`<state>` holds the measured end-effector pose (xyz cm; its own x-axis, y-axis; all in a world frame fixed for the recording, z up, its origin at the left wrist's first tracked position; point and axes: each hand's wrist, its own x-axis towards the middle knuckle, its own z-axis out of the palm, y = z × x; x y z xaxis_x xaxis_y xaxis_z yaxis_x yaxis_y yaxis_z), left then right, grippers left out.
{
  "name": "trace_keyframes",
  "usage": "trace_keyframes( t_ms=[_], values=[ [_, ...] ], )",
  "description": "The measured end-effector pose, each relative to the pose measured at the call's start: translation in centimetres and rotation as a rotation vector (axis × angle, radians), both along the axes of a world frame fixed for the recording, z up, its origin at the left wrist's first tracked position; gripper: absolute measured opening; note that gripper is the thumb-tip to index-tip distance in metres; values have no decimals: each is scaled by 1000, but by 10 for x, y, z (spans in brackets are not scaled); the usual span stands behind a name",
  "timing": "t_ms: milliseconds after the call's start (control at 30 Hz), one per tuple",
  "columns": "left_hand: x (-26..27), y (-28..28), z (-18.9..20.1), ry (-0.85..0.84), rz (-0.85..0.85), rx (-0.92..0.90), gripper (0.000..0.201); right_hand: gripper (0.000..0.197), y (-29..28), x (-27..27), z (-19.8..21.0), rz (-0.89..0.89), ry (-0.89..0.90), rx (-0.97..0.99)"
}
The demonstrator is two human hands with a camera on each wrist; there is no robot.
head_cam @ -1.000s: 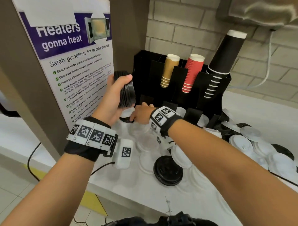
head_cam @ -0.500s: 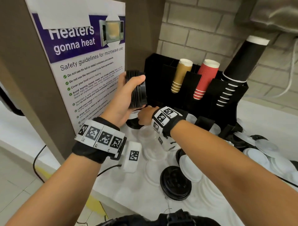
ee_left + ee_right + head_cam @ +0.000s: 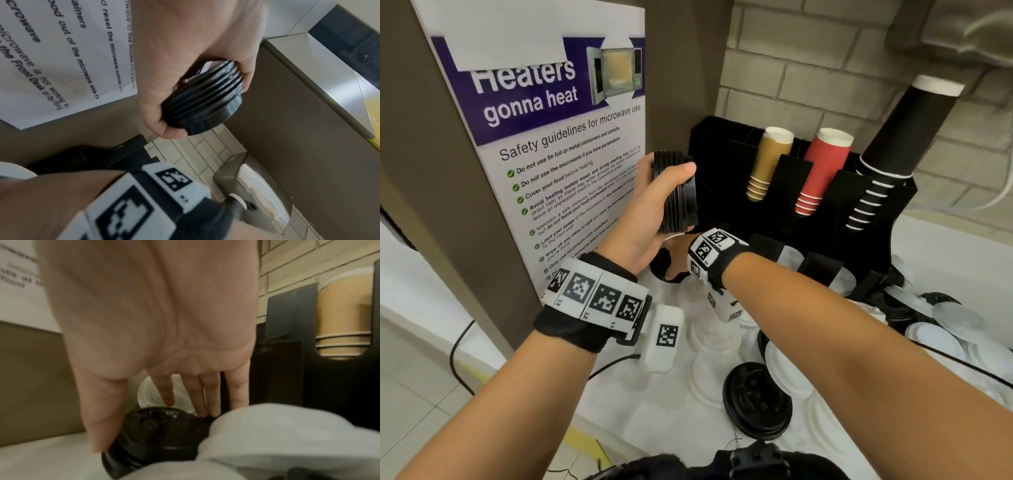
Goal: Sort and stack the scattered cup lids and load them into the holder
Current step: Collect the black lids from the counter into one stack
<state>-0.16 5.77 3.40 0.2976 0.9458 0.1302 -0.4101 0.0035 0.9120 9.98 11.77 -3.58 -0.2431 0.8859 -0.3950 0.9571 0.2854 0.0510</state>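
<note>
My left hand [image 3: 650,209] grips a stack of black lids [image 3: 677,192] on its side, thumb and fingers curled around it, held up just beside the holder [image 3: 791,192]. My right hand [image 3: 156,331] reaches down with fingers almost straight, thumb and fingertips [image 3: 202,408] touching a black lid [image 3: 156,434] on the counter [image 3: 681,425] (real grip or not, I cannot tell). White lids [image 3: 787,373] lie scattered nearby.

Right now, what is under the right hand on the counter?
The right hand reaches over black lids, thumb and fingertips at their rim. Behind them lies a white lid. What lies beneath the black lids is hidden.
</note>
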Motion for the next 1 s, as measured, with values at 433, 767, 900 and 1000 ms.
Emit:
trace_keyframes(
  t_ms=[433, 767, 900, 1000],
  values=[
    [-7, -3, 12, 0, 19, -2, 60, 75, 8, 2, 22, -60, 70, -62],
    [2, -7, -16, -46, 22, -122, 55, 37, -43, 79, 72, -372, 924, -164],
    [9, -5, -36, -84, 23, -201, 61, 25, -59, 106, 63, -549, 1165, -46],
    [19, -6, -47, -29, -16, -232, 62, 42, -69, 109, 44, -555, 1124, -131]
  ],
)
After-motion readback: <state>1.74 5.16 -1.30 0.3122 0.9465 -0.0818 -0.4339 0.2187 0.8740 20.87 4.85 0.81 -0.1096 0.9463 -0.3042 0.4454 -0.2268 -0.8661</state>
